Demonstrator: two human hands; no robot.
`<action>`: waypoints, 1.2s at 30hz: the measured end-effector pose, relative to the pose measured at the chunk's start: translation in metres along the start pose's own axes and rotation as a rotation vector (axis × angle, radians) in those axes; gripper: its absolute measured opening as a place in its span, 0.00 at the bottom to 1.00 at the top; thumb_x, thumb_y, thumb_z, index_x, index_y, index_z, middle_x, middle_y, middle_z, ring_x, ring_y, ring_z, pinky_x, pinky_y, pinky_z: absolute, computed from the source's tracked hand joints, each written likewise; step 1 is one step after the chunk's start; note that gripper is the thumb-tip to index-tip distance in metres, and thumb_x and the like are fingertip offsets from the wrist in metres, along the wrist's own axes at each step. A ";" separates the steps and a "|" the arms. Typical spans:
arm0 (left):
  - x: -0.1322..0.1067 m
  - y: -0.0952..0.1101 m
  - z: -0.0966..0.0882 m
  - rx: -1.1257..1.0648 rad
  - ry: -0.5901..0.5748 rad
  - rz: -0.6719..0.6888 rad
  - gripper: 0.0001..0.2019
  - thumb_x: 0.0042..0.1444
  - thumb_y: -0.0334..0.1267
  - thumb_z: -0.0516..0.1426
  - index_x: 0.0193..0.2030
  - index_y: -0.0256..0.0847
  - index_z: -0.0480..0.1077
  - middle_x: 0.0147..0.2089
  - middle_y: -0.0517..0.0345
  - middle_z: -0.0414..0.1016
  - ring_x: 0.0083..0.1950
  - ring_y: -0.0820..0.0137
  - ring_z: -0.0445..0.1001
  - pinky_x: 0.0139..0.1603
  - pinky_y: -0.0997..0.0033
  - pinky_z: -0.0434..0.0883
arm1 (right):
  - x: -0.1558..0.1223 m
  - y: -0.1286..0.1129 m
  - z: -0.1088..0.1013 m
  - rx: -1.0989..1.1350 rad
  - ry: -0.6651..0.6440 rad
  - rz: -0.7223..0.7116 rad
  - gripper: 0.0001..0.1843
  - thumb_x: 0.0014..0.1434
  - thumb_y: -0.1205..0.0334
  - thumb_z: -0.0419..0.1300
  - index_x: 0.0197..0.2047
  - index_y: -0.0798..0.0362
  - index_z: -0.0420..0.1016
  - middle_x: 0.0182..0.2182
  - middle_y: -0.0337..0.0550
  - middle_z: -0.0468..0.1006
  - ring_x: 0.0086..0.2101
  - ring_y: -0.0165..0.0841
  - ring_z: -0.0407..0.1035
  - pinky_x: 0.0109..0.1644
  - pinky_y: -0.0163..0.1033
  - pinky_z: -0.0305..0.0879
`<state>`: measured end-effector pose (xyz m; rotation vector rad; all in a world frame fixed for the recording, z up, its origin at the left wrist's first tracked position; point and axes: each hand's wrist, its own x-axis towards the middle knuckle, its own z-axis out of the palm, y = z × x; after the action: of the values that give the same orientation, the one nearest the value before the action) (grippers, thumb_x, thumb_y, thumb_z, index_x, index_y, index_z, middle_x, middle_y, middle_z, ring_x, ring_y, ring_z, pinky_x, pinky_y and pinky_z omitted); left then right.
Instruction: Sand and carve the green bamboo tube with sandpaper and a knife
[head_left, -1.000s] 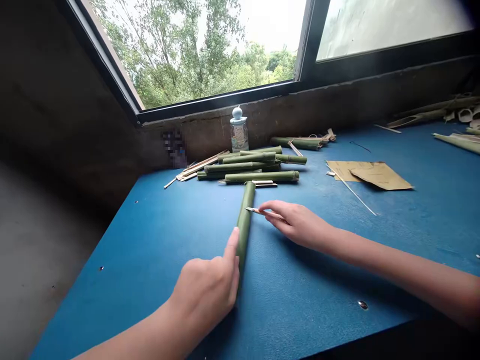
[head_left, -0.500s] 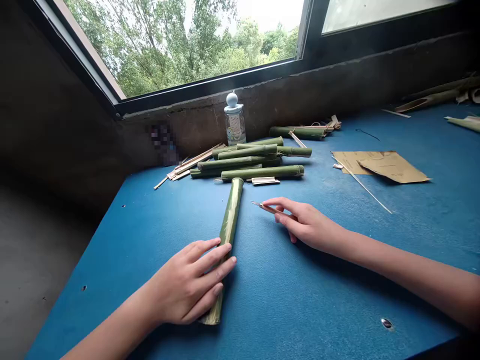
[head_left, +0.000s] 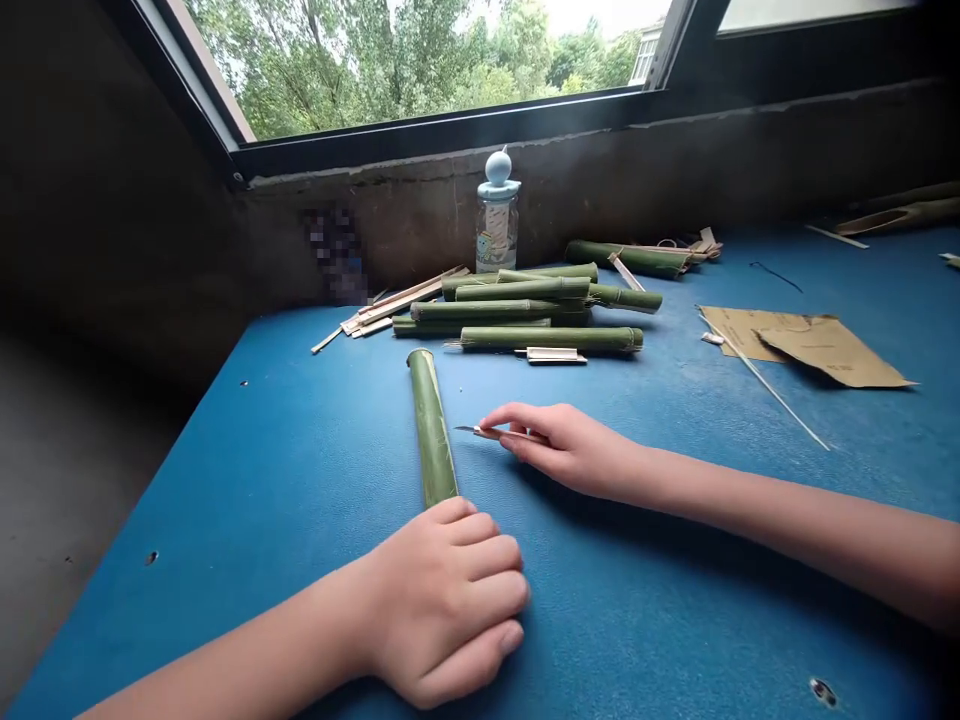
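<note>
A green bamboo tube lies on the blue table, pointing away from me, with a pale scraped strip along its right side. My left hand is closed over its near end, fingers wrapped around it, so that end is hidden. To the right of the tube, my right hand pinches a small carving knife with a thin pointed blade. The blade tip points left at the tube and sits a small gap away from it.
Several bamboo tubes are piled at the back, with split strips on their left. A clear bottle stands behind them by the wall. Brown cardboard pieces and a thin pale stick lie to the right.
My left hand has closed around the near end of the tube, and the tube has turned, its scraped strip now at the right side. The knife has come closer to the tube.
</note>
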<state>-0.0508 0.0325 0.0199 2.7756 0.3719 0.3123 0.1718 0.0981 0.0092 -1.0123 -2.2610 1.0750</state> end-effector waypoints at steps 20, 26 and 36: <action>-0.019 0.023 -0.002 0.217 -0.016 -0.111 0.18 0.73 0.43 0.45 0.58 0.42 0.70 0.59 0.57 0.72 0.61 0.63 0.68 0.66 0.61 0.59 | 0.004 -0.001 0.005 0.059 0.018 0.112 0.15 0.68 0.60 0.51 0.55 0.49 0.71 0.23 0.31 0.65 0.25 0.27 0.58 0.29 0.32 0.53; -0.037 0.022 0.002 0.226 0.108 -0.065 0.07 0.68 0.32 0.53 0.41 0.37 0.73 0.41 0.57 0.76 0.52 0.66 0.73 0.71 0.57 0.54 | 0.013 0.005 -0.006 0.122 -0.085 0.157 0.22 0.68 0.59 0.50 0.64 0.48 0.65 0.29 0.34 0.70 0.24 0.25 0.64 0.30 0.32 0.61; 0.064 0.034 0.055 0.469 0.277 -0.057 0.19 0.69 0.51 0.50 0.42 0.34 0.67 0.40 0.48 0.67 0.42 0.58 0.68 0.50 0.51 0.65 | 0.007 -0.012 -0.024 -0.098 -0.008 -0.028 0.16 0.68 0.60 0.52 0.54 0.48 0.75 0.50 0.41 0.81 0.49 0.35 0.74 0.52 0.37 0.67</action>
<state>0.0313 0.0042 -0.0087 3.1726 0.6658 0.6762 0.1777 0.1097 0.0338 -1.0126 -2.3472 0.9673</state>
